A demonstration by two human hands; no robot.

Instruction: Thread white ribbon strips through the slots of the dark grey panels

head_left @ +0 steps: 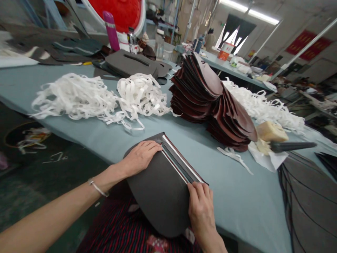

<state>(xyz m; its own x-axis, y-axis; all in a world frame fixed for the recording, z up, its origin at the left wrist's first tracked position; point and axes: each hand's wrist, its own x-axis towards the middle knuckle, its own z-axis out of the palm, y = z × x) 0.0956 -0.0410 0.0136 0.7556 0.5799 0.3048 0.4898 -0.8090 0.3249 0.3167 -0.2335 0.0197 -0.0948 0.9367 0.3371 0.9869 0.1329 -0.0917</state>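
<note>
A dark grey rounded leather piece [160, 196] lies at the near edge of the grey-blue table [237, 196], with a white-edged strip [181, 161] along its far straight side. My left hand [140, 156] lies flat on the piece's upper left end, fingers stretched to the strip. At the strip's right end my right hand [201, 207] presses down with fingers together and extended. Neither hand grips anything.
Two leaning stacks of brown leather pieces [210, 102] stand behind. Heaps of white tape strips [100, 100] lie left and right. A yellow sponge [271, 133] and a black-handled tool [292, 146] rest at right beside dark sheets [310, 207]. A pink bottle [112, 30] stands far back.
</note>
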